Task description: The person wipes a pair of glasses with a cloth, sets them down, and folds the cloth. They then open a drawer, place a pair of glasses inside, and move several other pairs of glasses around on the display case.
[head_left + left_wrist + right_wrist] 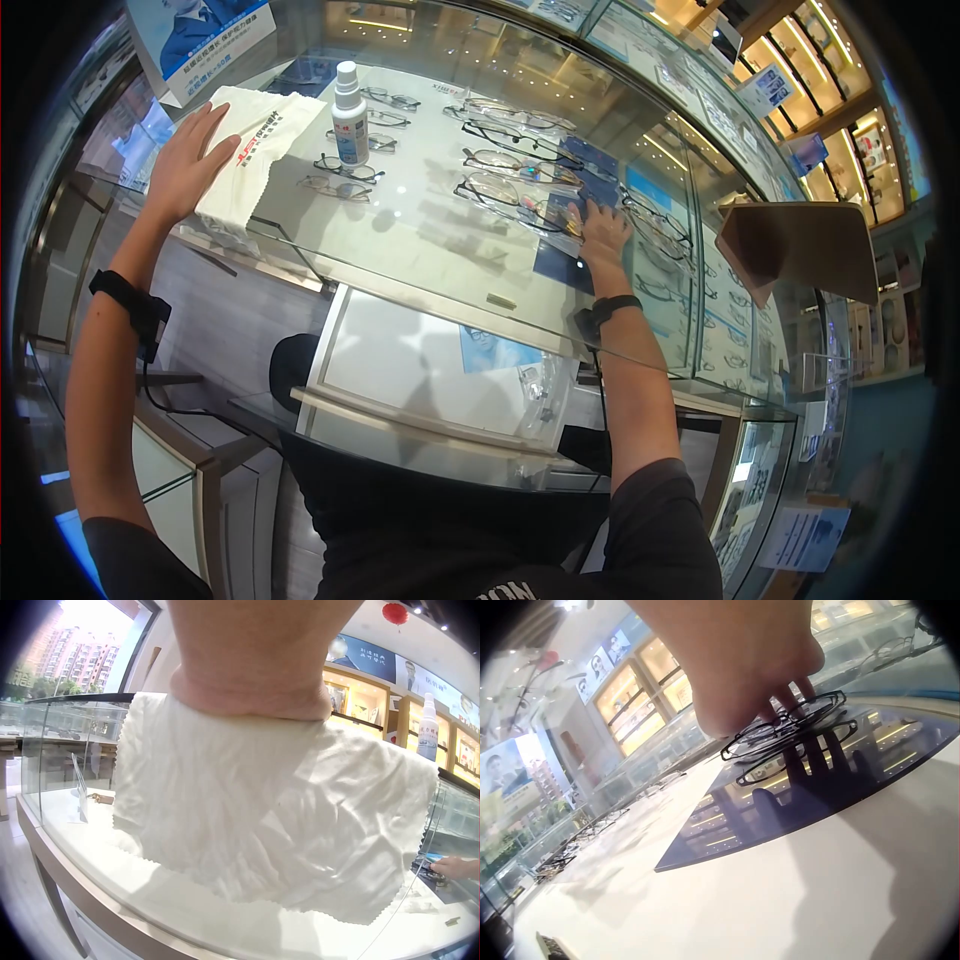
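My left hand (190,165) lies flat with fingers extended on a cream cloth (245,165) that drapes over the counter's left part. The left wrist view shows the cloth (270,817) hanging in folds with zigzag edges. A white spray bottle (350,130) stands upright right of it. My right hand (605,235) is over a dark blue panel (560,262), fingers spread, beside a row of glasses (490,187). In the right wrist view, its fingers (784,697) reach down behind dark-framed glasses (780,727) above the reflective panel (780,810); whether they touch is unclear.
More glasses (345,168) lie around the bottle, and others (655,225) sit right of my right hand. A white drawer (400,370) stands pulled out below the counter. A brown angular object (810,245) rises at the right, a printed sign (215,50) at the back left.
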A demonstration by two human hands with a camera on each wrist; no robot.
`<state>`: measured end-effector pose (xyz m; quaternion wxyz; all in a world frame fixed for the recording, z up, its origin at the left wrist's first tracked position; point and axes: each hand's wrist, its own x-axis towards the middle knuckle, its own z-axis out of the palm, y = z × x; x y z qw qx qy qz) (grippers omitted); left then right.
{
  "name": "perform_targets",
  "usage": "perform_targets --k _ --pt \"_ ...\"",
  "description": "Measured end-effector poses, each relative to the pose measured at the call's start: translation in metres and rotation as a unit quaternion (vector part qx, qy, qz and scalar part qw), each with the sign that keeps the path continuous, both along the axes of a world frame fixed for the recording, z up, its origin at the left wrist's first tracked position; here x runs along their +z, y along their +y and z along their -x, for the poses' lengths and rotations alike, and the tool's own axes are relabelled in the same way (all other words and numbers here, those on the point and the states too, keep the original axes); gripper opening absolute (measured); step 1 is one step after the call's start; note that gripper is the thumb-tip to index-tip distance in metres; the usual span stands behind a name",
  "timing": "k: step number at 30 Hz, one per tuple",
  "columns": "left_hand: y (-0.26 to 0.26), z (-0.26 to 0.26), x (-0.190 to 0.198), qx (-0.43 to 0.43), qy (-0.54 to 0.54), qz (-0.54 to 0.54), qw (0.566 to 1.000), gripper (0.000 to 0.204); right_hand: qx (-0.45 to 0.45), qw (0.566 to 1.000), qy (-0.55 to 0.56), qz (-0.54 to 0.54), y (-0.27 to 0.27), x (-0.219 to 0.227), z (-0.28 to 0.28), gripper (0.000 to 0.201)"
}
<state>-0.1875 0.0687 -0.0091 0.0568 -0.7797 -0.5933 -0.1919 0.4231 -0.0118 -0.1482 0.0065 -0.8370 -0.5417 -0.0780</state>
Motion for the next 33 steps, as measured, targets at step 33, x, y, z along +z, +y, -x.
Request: perform_targets --k 33 --pt "-0.004 -0.005 0.005 0.02 0.005 0.02 1.0 0.065 0.054 0.994 0.092 0.012 0.028 -0.01 -0.014 0.071"
